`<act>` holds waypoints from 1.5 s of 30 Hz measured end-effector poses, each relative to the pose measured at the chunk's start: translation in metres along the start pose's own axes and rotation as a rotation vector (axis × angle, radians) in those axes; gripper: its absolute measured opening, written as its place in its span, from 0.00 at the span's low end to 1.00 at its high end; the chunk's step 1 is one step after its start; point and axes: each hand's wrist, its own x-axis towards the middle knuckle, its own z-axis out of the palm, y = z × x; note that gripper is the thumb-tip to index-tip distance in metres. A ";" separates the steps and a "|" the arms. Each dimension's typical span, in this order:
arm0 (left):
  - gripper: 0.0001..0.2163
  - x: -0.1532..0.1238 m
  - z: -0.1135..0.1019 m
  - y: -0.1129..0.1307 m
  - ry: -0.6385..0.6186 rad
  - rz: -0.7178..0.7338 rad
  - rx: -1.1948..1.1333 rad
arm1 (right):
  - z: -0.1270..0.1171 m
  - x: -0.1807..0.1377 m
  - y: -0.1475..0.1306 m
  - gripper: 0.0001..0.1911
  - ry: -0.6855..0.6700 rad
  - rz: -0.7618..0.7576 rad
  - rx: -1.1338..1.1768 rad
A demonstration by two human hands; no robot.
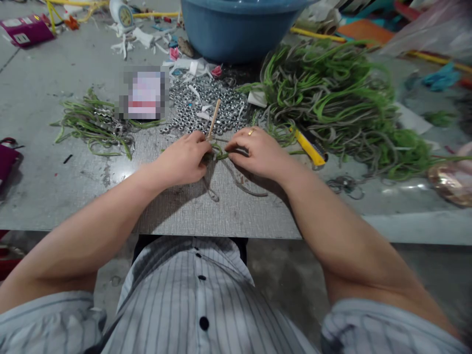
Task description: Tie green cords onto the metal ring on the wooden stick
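My left hand is closed at the middle of the table, its fingers pinching a green and grey cord. A thin wooden stick rises from beside these fingertips; whether they grip it too, I cannot tell. On the other side of the short gap, my right hand, with a ring on one finger, pinches the same cord between thumb and fingers. A loose grey cord end and a small loop lie below the hands. Just beyond them spreads a pile of small silvery ring-shaped metal pieces.
A large heap of green and grey cords lies on the right, beside a yellow and black object. Another cord bundle is on the left, near a blurred-out rectangular item. A blue basin stands at the back among scraps.
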 end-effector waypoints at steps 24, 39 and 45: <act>0.13 0.005 0.003 0.014 0.030 -0.194 0.005 | 0.009 0.004 -0.011 0.22 0.025 -0.119 0.059; 0.15 0.004 0.008 0.011 0.080 -0.156 0.004 | -0.009 0.001 -0.009 0.18 -0.028 -0.069 0.043; 0.14 0.004 0.010 0.008 0.097 -0.123 0.000 | -0.047 -0.007 -0.020 0.09 -0.391 0.077 0.144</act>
